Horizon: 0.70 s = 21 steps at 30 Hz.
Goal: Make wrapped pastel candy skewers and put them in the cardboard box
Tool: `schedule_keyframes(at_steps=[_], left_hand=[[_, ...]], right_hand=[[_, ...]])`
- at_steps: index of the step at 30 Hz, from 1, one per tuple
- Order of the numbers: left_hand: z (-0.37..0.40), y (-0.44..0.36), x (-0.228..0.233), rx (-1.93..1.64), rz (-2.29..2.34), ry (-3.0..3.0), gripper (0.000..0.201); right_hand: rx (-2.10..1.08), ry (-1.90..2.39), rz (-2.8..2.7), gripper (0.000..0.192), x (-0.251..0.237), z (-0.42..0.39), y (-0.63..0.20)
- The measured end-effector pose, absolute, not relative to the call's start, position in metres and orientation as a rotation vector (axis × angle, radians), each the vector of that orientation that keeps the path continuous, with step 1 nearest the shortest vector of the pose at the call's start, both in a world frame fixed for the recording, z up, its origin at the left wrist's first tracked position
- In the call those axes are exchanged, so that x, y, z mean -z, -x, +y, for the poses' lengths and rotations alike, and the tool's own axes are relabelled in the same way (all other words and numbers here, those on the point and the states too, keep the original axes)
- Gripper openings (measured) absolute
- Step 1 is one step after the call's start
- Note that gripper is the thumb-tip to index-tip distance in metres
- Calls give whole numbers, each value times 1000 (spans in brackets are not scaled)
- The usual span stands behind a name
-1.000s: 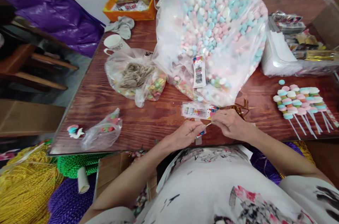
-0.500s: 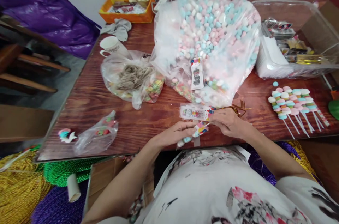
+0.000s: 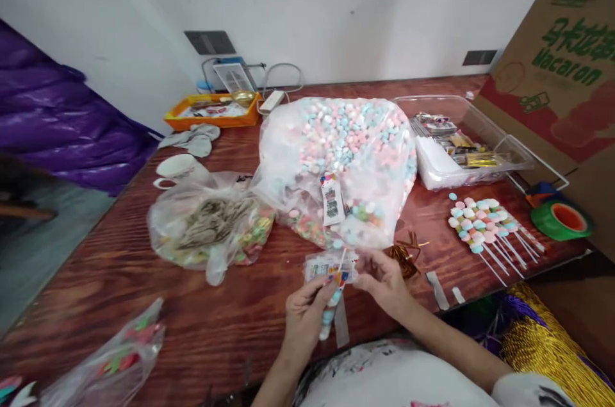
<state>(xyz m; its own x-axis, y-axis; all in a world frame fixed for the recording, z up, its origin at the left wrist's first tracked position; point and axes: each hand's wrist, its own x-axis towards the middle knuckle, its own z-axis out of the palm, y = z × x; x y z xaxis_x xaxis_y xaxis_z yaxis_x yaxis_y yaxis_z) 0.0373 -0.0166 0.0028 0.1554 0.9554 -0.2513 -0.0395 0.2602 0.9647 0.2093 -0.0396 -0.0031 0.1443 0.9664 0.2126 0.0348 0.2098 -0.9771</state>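
Note:
My left hand is closed around a marshmallow skewer in a clear printed sleeve. The marshmallows point down toward me, and the white stick rises above my thumb. Just right of the stick, my right hand has its thumb and curled fingers apart, and no held thing shows between them. Beneath the hands lies a stack of clear printed sleeves. Gold twist ties rest beyond my right hand. A strip of tape sticks to the table beside the skewer.
A large bag of marshmallows fills the middle back. Finished skewers, green tape and a clear bin stand right. Left are a bag with a glove-like cloth, a mug and an orange tray.
My view has tilted up and shifted. The skewer has turned from lying slantwise to nearly upright, its stick pointing away from me. My right hand's fingers have moved off the stick and spread.

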Motion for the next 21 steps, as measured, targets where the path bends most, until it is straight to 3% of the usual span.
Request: schedule_keyframes(at_steps=[1,4,6,11,15,21], left_hand=[[-17,-41,-3,-972,1177,-1115,27],[-21,-51,-2,-1026,1176,-1285,24],[-23,-56,0,-1001,1146,-1242,26],[-23,-52,3,-892,1011,-658,37],[-8,-40,6,-727,1023,-508,33],[9,-51,-3,-483,1082,-677,42]], right_hand=[[-964,1147,-1203,9,7,-43,-205],[-956,1183,-1234,25,12,-48,-200],[-878,1191,-1259,25,11,-45,-200],[-358,1033,-1577,16,8,-32,-198],[8,1039,-1744,11,21,-20,-196],[-5,1259,-1767,4,26,-25,-204]])
